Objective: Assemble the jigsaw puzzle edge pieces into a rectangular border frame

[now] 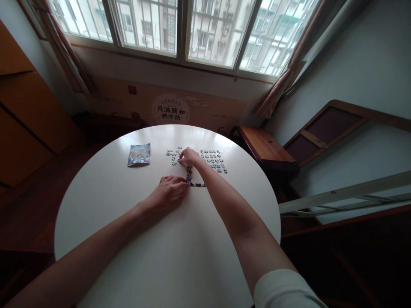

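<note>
My right hand (190, 157) reaches over the middle of the table with thumb and fingertips pinched at a jigsaw puzzle piece, mostly covered by the fingers. Resting on the tabletop, my left hand (171, 188) has its fingers stretched out, the tips touching the corner of a joined puzzle border (189, 174). That border forms an L, one strip running away from me and another strip (198, 185) running right, partly behind my right forearm. Loose puzzle pieces (174, 153) lie left of my right hand. More loose pieces (214, 156) are laid out in rows to its right.
A picture sheet or packet (139, 154) lies on the round white table (105, 192), left of the pieces. Beyond the right rim stand a wooden bench or stool (266, 145) and a metal rail (346, 196). A barred window (212, 34) is behind the table.
</note>
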`<action>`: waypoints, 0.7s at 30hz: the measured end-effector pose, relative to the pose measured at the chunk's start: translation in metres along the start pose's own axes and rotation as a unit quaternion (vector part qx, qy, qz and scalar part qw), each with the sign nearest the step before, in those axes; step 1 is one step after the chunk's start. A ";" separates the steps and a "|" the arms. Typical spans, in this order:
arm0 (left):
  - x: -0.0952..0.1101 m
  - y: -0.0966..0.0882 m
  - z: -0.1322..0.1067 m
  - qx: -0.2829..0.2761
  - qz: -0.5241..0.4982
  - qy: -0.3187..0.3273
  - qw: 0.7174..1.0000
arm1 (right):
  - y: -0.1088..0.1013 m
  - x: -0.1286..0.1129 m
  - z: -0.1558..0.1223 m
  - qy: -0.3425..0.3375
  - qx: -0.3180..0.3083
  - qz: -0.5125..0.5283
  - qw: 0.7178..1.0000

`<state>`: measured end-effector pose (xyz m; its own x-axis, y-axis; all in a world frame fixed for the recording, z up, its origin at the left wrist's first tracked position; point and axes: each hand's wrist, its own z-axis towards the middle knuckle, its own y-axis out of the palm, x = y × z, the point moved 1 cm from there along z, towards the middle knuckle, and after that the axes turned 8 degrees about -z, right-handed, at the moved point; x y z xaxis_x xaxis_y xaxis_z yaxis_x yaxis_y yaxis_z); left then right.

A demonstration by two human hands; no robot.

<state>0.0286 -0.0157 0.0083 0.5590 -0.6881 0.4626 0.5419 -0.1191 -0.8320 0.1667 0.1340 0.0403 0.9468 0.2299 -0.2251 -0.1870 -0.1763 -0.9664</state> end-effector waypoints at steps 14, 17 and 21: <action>-0.001 0.000 0.000 0.000 -0.003 0.002 1.000 | -0.004 0.017 -0.051 -0.095 0.110 0.195 0.970; 0.001 0.000 0.000 0.005 0.000 -0.001 1.000 | -0.008 0.037 -0.077 -0.084 0.147 0.219 0.961; 0.002 0.000 0.000 0.006 0.004 -0.007 1.000 | -0.003 0.065 -0.113 -0.024 0.142 0.292 0.946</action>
<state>0.0298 -0.0174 0.0094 0.5717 -0.6789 0.4607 0.5453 -0.1051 -0.8316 0.2580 0.0413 0.0430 0.6495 0.2165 -0.7289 -0.7429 -0.0234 -0.6689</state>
